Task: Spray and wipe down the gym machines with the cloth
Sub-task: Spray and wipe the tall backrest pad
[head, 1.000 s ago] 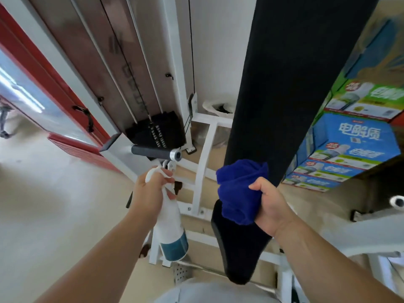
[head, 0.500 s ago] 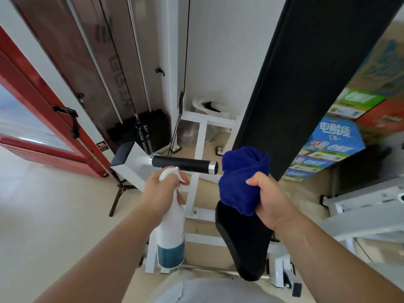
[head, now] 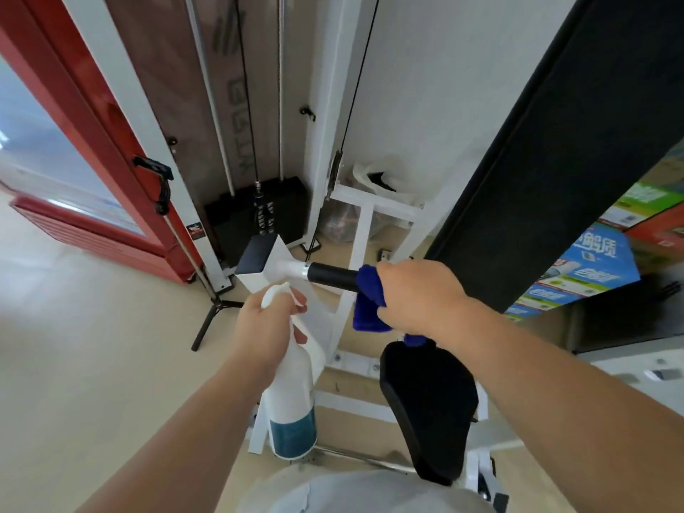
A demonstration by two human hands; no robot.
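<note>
My right hand (head: 418,294) grips a blue cloth (head: 366,294) wrapped round the end of the machine's black handle grip (head: 331,277). The grip sticks out from a white arm of the gym machine (head: 275,270). My left hand (head: 264,327) holds a white spray bottle (head: 292,405) with a teal label by its trigger neck, just below and left of the handle. A long black back pad (head: 555,149) rises at the right, and the black seat (head: 429,409) sits below my right hand.
The weight stack (head: 255,220) with cables stands behind the handle. A red door frame (head: 96,142) is at the left, with a black tripod stand (head: 211,320) on the beige floor. Printed cardboard boxes (head: 588,268) are stacked at the right.
My right hand moved the blue cloth off the back pad and closed it round the end of the black handle. The left hand with the bottle stayed below the handle.
</note>
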